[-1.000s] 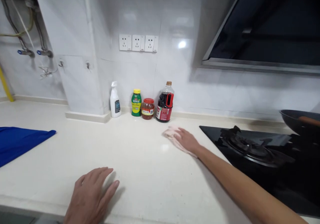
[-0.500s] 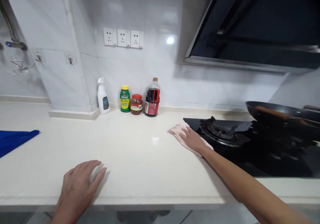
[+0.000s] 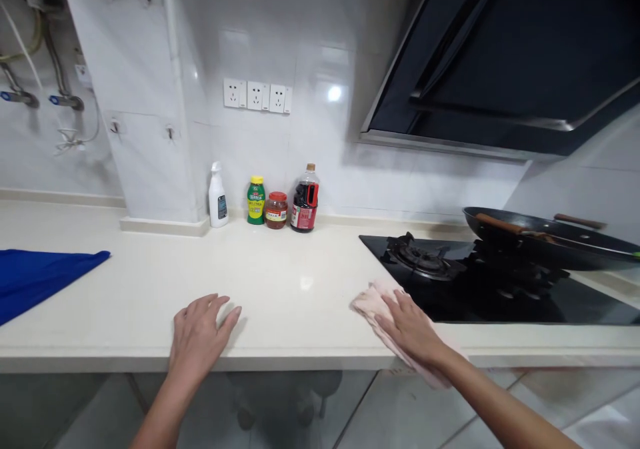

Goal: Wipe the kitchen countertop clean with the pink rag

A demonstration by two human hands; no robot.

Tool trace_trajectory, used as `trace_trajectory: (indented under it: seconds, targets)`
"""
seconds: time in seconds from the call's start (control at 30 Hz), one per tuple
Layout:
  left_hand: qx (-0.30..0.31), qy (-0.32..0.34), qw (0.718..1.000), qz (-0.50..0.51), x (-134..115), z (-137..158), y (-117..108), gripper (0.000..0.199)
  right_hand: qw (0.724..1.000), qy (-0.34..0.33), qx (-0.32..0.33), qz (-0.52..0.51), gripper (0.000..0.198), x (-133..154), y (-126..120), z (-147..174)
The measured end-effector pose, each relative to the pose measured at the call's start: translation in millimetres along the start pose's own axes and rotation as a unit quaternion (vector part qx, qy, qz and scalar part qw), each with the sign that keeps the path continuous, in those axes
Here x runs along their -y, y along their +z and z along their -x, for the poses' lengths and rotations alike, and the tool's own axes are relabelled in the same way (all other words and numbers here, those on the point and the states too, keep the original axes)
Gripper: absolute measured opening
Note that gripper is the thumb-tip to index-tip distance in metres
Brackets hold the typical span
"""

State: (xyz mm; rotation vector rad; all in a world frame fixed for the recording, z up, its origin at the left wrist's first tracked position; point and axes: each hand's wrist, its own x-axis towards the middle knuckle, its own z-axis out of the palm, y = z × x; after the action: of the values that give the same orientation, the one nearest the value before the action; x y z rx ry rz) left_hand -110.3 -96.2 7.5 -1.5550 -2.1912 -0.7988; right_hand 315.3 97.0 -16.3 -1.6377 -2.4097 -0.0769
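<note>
My right hand (image 3: 409,325) lies flat on a pale pink cloth (image 3: 373,302), its fingers spread. The cloth is pressed against the white countertop (image 3: 290,302) beside the front left of the black gas stove, and part of it hangs over the counter's front edge. My left hand (image 3: 203,332) rests near the front edge further left, fingers apart and a little bent, with nothing in it. The black glass stove (image 3: 450,302) has a burner (image 3: 423,259) near its left side.
A wok (image 3: 550,242) with a wooden-handled utensil sits on the stove's right, below the range hood (image 3: 490,69). Along the wall stand a white spray bottle (image 3: 217,199), a green bottle (image 3: 256,202), a red-lidded jar (image 3: 276,212) and a dark sauce bottle (image 3: 304,202). A blue cloth (image 3: 45,275) lies left.
My right hand has drawn the pink cloth from the stove's left edge toward the counter's front edge. The view has shifted, and my left hand now appears further right.
</note>
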Motion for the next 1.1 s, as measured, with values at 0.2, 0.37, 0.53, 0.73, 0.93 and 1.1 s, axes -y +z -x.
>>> trace_trajectory:
  seconds: [0.2, 0.37, 0.53, 0.73, 0.93, 1.1]
  targets:
    - [-0.036, 0.011, 0.999, 0.024, 3, 1, 4, 0.046, 0.987, -0.070, 0.098, -0.104, 0.084, 164, -21, -12]
    - [-0.084, 0.034, 0.992, 0.089, 11, 0, 4, 0.045, 0.955, -0.174, 0.109, -0.214, 0.076, 292, -20, -11]
    - [-0.139, 0.067, 0.980, 0.128, 20, 10, -12, 0.041, 0.899, -0.210, 0.094, -0.372, 0.054, 323, -26, -13]
    - [0.051, 0.094, 0.994, 0.020, -15, 16, -25, 0.043, 0.886, -0.239, 0.008, -0.397, 0.044, 201, -28, -26]
    - [0.247, 0.063, 0.967, -0.024, -77, 6, -19, 0.084, 0.979, -0.153, -0.019, -0.133, 0.063, 38, 18, -27]
    - [0.351, 0.123, 0.928, 0.029, -124, -25, -4, 0.096, 0.983, -0.150, -0.012, -0.108, 0.071, 1, 53, -18]
